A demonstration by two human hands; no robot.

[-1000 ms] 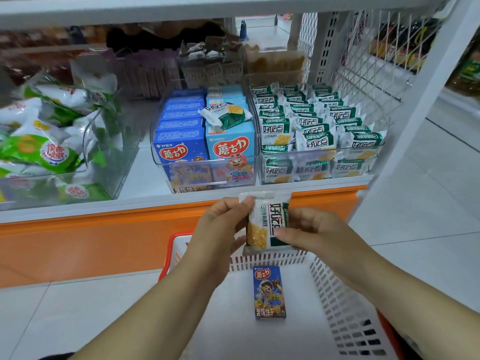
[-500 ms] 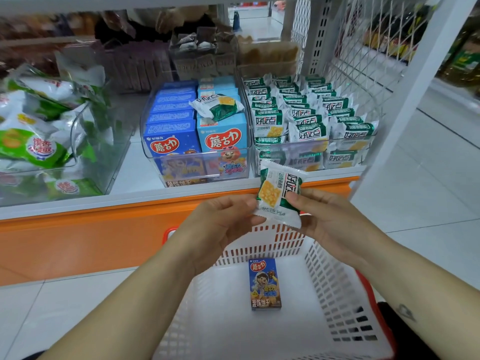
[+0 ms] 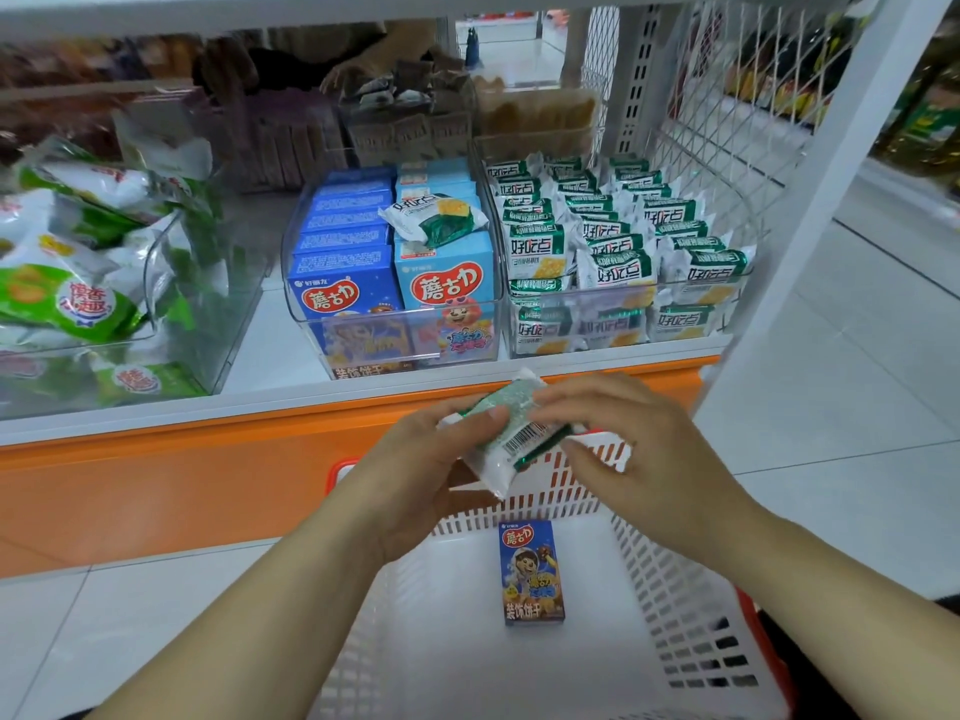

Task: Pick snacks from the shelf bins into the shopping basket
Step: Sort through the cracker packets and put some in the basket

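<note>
Bright, even light from overhead, with soft shadows. Glare smears the clear bins [image 3: 218, 324]. The shelf [image 3: 322, 402] bows at the edges; the back row is blurred, and the hands [image 3: 519, 449] slightly so.

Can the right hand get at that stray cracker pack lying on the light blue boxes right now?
Probably not yet: the right hand and left hand both hold a cracker pack over the basket. The bin is open-topped, so the stray pack looks reachable once freed.

Basket [image 3: 670, 605]: one box [image 3: 531, 571]. Hands: one packet [image 3: 511, 433].
</note>
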